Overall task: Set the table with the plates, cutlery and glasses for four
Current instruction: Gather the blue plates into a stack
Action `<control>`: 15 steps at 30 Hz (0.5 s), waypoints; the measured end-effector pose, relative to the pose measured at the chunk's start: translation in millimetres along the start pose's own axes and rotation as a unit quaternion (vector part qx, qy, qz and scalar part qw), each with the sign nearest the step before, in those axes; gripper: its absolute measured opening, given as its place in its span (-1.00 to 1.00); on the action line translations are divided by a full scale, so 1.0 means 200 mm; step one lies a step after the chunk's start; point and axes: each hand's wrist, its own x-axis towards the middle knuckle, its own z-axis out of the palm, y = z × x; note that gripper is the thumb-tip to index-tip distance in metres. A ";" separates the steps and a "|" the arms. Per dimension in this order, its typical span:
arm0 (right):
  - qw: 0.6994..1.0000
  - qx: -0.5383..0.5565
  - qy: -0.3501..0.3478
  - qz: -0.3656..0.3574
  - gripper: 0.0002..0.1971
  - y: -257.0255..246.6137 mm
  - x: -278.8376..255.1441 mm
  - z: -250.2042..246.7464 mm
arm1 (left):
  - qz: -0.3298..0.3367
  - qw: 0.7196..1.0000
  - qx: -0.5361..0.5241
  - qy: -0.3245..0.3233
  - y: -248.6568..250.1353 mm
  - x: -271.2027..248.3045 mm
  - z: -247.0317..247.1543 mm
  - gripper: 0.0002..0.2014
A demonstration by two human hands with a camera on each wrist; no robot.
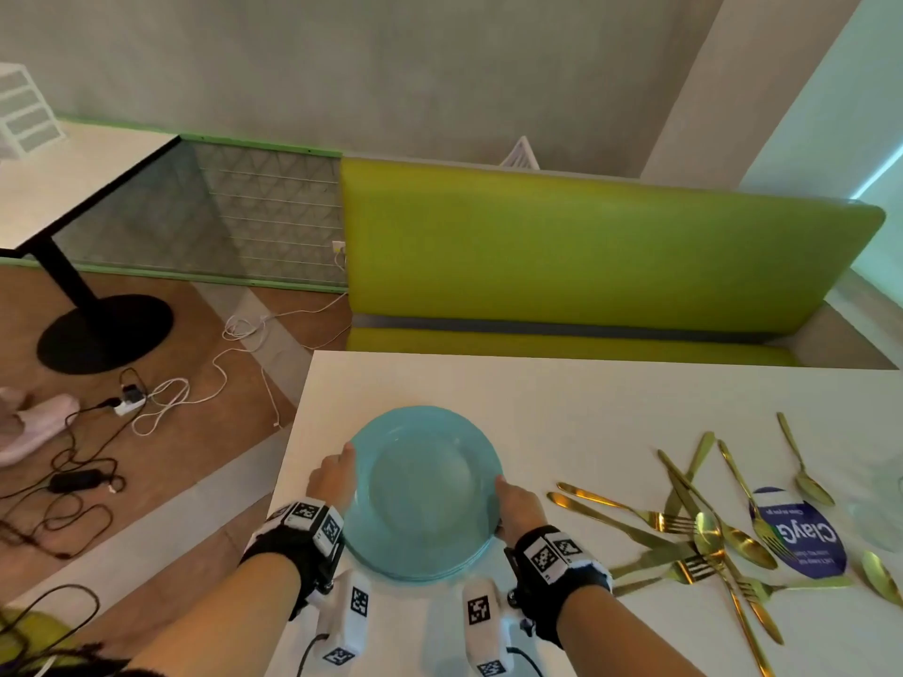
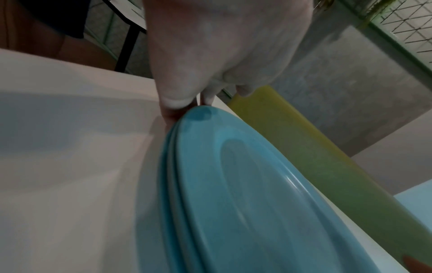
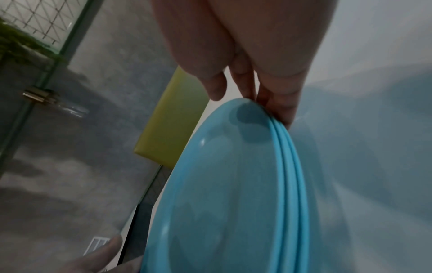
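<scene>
a stack of blue plates (image 1: pixel 425 495) sits at the near left part of the white table (image 1: pixel 562 398), close to its left edge. the left hand (image 1: pixel 334 478) grips the left rim of the stack, thumb on the upper face and fingers (image 2: pixel 170 114) curled under the edge. the right hand (image 1: pixel 518 505) grips the right rim; in the right wrist view its thumb lies over the top plate and its fingers (image 3: pixel 280 105) wrap the stacked rims from below. both hands are clamped on the stack, one at each side. whether the stack rests on the table or is just clear of it cannot be told. at least three rims show in the wrist views. to the right of the plates, well apart from them, gold cutlery (image 1: pixel 703 525) lies in a loose heap on the table: forks, knives and spoons crossing each other. a blue round sticker (image 1: pixel 801 535) lies under part of that heap. a clear glass (image 1: pixel 879 505) is partly visible at the far right edge. beyond the table's far edge stands a green bench (image 1: pixel 586 246). left of the table, cables and a power strip (image 1: pixel 129 405) lie on the floor, near the black base of a second table (image 1: pixel 105 329).
</scene>
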 end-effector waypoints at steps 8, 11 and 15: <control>0.994 -0.099 0.036 -0.034 -0.58 -0.23 0.01 0.05 | -0.038 0.996 -0.068 0.042 0.11 0.04 -0.11 -0.39; 0.998 -0.039 0.045 -0.031 -0.50 -0.28 0.04 0.09 | -0.044 0.993 -0.102 0.048 0.14 0.08 -0.15 -0.34; 0.999 0.003 0.035 -0.028 -0.43 -0.33 0.08 0.11 | -0.044 0.988 -0.142 0.046 0.17 0.13 -0.20 -0.38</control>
